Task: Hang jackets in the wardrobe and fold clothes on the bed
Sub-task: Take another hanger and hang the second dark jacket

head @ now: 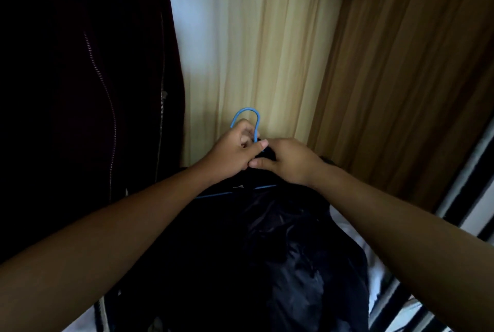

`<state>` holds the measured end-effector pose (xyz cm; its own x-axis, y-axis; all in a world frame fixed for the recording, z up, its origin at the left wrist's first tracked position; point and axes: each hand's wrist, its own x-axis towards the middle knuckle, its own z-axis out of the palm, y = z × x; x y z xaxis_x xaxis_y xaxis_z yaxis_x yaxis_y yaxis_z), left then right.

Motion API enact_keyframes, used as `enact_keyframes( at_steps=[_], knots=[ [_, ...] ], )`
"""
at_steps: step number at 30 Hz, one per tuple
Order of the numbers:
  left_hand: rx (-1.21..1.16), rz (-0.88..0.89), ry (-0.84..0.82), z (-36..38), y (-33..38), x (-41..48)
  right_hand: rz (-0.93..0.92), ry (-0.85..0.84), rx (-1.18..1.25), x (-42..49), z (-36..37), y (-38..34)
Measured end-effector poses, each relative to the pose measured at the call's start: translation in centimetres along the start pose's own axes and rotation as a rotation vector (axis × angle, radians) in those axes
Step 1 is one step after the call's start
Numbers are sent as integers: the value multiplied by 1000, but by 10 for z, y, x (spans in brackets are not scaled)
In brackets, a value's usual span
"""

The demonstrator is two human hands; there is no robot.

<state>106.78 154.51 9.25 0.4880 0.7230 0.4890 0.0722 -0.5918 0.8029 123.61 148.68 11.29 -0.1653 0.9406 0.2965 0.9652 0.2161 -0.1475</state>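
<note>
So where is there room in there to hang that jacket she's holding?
The open gap lies in front of the cream curtain, bordered on the left by the dark zipped jacket already hanging and on the right by the brown curtain. Lower down it is crowded: both hands grip the blue hanger carrying the black jacket.

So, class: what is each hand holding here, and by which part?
The left hand grips the blue hanger at the base of its hook; the right hand pinches the dark jacket at its collar.
</note>
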Motion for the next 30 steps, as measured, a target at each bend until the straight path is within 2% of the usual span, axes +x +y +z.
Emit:
enact_keyframes(
  at_steps=[2, 5, 7, 10, 12, 15, 17, 19, 24, 27, 30],
  knots=[
    [186, -9, -21, -13, -14, -1, 19, 33, -66, -2, 7, 7],
    [513, -39, 39, -44, -50, -18, 91, 147, -113, -5, 7, 26],
    [536, -83, 104, -60, -79, -41, 123, 172, -115, -5, 4, 36],
    [394, -203, 182, -70, -127, -72, 171, 170, -127, -5, -2, 40],
    [367, -302, 173, -71, -152, -81, 184, 177, -112, -5, -5, 41],
    [637, -285, 26, -59, -162, -83, 174, 165, -79, -6, -9, 41],
    [706, -257, 34, -57, -159, -73, 174, 161, -92, -8, -12, 44],
    [704, -310, 79, -67, -149, -56, 178, 163, -113, -11, -16, 49],
    [526, -401, 181, -99, -76, 3, 207, 131, -213, -19, -32, 51],
    [177, -401, 250, -94, -7, 28, 263, 158, -277, -19, -45, 45],
    [-145, -390, 185, -67, 52, 34, 297, 246, -291, -12, -63, 31]
  ],
)
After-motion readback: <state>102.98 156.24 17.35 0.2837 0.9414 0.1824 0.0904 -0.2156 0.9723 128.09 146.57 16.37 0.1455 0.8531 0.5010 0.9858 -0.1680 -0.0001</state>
